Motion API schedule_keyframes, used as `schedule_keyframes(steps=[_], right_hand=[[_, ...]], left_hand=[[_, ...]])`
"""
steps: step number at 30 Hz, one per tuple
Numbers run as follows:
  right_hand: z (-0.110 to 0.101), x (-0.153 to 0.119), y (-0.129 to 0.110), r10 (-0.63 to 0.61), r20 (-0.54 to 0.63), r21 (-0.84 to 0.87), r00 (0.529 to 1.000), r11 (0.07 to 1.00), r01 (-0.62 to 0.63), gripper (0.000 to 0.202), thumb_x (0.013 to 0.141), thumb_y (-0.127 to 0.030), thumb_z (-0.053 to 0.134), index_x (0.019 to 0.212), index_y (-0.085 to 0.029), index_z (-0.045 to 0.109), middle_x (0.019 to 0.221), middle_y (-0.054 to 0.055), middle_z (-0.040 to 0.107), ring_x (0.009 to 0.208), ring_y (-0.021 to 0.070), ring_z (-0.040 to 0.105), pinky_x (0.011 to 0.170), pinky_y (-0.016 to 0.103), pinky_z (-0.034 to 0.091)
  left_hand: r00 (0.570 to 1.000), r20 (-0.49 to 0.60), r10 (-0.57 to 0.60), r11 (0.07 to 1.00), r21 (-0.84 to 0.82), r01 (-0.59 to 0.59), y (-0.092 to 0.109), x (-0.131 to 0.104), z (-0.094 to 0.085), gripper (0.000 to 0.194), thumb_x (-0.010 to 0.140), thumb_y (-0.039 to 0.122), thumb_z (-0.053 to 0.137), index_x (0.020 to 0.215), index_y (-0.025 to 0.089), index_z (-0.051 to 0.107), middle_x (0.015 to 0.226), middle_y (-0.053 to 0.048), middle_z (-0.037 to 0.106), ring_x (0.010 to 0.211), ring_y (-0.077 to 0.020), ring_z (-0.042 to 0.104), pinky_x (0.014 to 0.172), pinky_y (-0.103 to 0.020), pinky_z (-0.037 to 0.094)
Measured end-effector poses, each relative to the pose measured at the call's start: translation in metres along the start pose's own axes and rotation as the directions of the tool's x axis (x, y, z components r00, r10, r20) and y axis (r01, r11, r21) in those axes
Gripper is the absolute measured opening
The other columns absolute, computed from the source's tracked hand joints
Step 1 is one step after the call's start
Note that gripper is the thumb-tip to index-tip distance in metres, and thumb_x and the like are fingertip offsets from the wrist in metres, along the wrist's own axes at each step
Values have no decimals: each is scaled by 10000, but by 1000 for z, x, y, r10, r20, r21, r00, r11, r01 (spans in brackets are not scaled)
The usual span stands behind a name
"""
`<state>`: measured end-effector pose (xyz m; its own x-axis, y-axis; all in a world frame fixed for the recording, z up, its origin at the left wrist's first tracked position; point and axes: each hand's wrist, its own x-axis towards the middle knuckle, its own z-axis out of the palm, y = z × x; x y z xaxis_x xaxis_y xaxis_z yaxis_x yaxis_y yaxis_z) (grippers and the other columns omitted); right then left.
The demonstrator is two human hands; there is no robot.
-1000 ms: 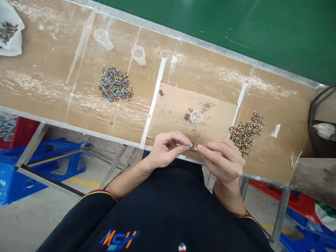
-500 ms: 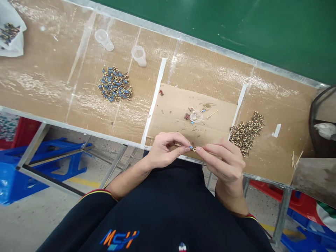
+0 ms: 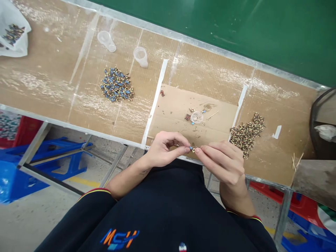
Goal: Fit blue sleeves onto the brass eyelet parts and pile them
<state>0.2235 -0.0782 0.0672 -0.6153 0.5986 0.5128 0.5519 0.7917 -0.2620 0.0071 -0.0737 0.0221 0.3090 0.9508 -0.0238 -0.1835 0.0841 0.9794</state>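
Where the worktop (image 3: 210, 66) presents its near edge, the left hand (image 3: 166, 150) and right hand (image 3: 224, 161) face each other; a blue-and-gold pile (image 3: 117, 84) lies roughly midway between near and far edges. Each grip pinches 1 end of a small piece (image 3: 191, 148), positioned over the near edge.

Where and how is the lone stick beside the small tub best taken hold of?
I'd pinch the stick near its right end, from above and the right: it lies thin, flat and slanted, that end farther from the tub.
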Motion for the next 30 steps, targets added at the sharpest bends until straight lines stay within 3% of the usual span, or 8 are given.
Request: schedule_keyframes(steps=[5, 9, 20, 30], right_hand=[[-1, 8, 7, -153, -7, -27, 988, 988, 153, 109, 951, -22, 702, 965, -125, 734, 814, 55, 784, 729, 156, 695, 594, 304, 474], [0, 12, 15, -223, -10, 9, 975, 975, 224, 142, 971, -33, 678, 903, -138, 746, 799, 43, 780, 736, 144, 693, 582, 291, 472], [-3, 14, 14, -244, -3, 57, 970, 968, 244, 159, 962, -30, 678, 881, -140, 758, 810, 62, 788, 756, 157, 723, 590, 283, 538], [-2, 15, 13, -266, -17, 103, 964, 958, 266, 156, 957, -19, 682, 854, -113, 753, 752, 62, 766, 708, 155, 709, 574, 285, 538]], left_hand=[[951, 166, -262, 928, -227, 295, 1, 5, -4, 439, 831, 542, 889, 823, 138, 716, 669, -39, 742, 585, -128, 708, 592, -209, 590], [909, 261, -326, 862, -312, 399, 2, 10, -6, 472, 782, 535, 933, 790, 131, 689, 642, -30, 726, 559, -121, 693, 601, -219, 600], [937, 229, -266, 929, -199, 312, 12, 7, -7, 436, 828, 524, 897, 777, 139, 699, 669, -51, 744, 586, -138, 720, 593, -229, 609], [928, 234, -290, 921, -198, 337, 18, 4, -5, 393, 827, 461, 910, 776, 131, 702, 661, -57, 750, 584, -143, 725, 604, -230, 623]])
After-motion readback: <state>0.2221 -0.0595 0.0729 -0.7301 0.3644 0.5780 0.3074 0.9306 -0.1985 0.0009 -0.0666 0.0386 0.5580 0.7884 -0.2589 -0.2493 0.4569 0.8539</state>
